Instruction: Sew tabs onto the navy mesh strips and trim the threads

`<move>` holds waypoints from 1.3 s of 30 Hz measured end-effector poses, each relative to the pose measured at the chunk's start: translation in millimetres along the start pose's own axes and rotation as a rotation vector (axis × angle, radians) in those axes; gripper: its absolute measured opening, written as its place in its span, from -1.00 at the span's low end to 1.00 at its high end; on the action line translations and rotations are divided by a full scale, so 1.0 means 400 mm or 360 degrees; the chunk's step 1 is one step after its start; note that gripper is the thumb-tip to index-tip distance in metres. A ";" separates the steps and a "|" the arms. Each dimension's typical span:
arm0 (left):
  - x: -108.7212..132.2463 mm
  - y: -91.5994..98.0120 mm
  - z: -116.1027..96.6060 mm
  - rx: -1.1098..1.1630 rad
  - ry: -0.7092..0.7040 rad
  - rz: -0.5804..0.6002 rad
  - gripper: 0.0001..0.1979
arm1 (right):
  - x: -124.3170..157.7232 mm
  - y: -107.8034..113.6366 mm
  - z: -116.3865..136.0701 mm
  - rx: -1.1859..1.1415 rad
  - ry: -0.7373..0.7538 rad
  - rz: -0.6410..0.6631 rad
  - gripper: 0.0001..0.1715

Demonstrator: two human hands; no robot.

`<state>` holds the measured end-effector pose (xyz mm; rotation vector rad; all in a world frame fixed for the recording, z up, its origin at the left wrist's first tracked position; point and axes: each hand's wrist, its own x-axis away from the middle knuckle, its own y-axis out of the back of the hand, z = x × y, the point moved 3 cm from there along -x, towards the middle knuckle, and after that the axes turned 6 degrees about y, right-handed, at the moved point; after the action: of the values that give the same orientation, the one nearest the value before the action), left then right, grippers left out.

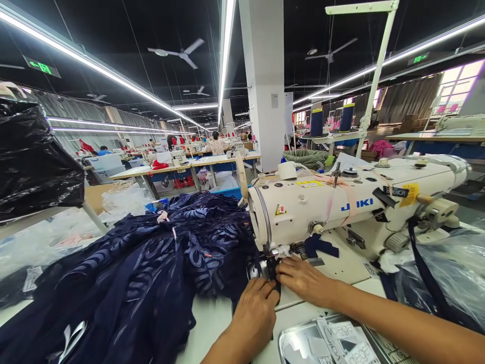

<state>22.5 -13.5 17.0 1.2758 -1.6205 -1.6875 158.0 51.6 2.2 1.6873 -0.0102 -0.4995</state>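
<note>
A white sewing machine (pixel 303 207) stands in front of me, its needle end at the left. Just before the presser foot, my left hand (pixel 255 311) has its fingers curled down on the edge of a navy garment (pixel 151 268). My right hand (pixel 303 278) is close by on the right, fingers together and pressed on the same dark cloth by the needle area. What lies directly beneath the fingertips is partly hidden. The garment, with lighter leaf-like patterns, spreads in a heap over the left of the table. A short navy strip (pixel 321 246) lies on the machine bed.
A metal tray (pixel 299 344) with printed labels (pixel 343 336) sits at the front. Clear plastic bags (pixel 454 268) lie at right. A black plastic bag (pixel 38 156) stands at left. Navy thread cones (pixel 346 118) are behind the machine. People and sewing tables fill the background.
</note>
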 end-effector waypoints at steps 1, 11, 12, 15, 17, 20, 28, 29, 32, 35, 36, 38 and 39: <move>0.000 0.000 0.000 0.0014 -0.0009 -0.0020 -0.68 | 0.004 0.003 0.000 0.0070 0.0062 0.0002 -0.72; -0.038 -0.029 -0.009 -0.0096 0.0048 -0.0071 -0.62 | 0.000 0.015 -0.035 0.0138 0.0059 0.0096 -0.68; -0.041 -0.031 -0.009 -0.0110 0.0047 -0.0088 -0.62 | 0.000 0.014 -0.037 0.0123 0.0068 0.0073 -0.67; -0.043 -0.036 -0.009 -0.0161 0.0036 -0.0148 -0.60 | 0.000 0.012 -0.043 0.0066 0.0087 0.0034 -0.66; -0.043 -0.040 -0.008 -0.0182 0.0028 -0.0188 -0.60 | 0.001 0.011 -0.047 0.0012 0.0067 0.0034 -0.64; -0.044 -0.046 -0.008 -0.0184 0.0018 -0.0225 -0.59 | 0.002 0.011 -0.049 -0.0054 0.0041 0.0033 -0.62; -0.057 -0.052 -0.008 -0.0222 0.0023 -0.0215 -0.65 | -0.002 0.025 -0.042 0.0055 -0.0001 0.0058 -0.65; -0.059 -0.051 -0.008 -0.0222 0.0032 -0.0205 -0.66 | -0.003 0.027 -0.041 0.0062 -0.0011 0.0067 -0.65; -0.064 -0.047 -0.009 -0.0216 0.0069 -0.0161 -0.67 | -0.006 0.033 -0.039 0.0049 -0.0028 0.0061 -0.65; -0.068 -0.044 -0.009 -0.0234 0.0100 -0.0119 -0.69 | -0.008 0.032 -0.041 0.0042 -0.0047 0.0051 -0.65; -0.070 -0.044 -0.008 -0.0247 0.0104 -0.0114 -0.70 | -0.008 0.029 -0.042 0.0057 -0.0061 0.0064 -0.65; -0.073 -0.042 -0.007 -0.0273 0.0109 -0.0121 -0.72 | -0.007 0.023 -0.046 0.0109 -0.0099 0.0111 -0.64; -0.075 -0.042 -0.007 -0.0285 0.0110 -0.0128 -0.72 | -0.007 0.020 -0.047 0.0134 -0.0113 0.0135 -0.63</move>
<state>42.9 13.4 10.3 1.3097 -1.3622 -1.7719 163.9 68.7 12.5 1.7426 -0.1558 -0.5003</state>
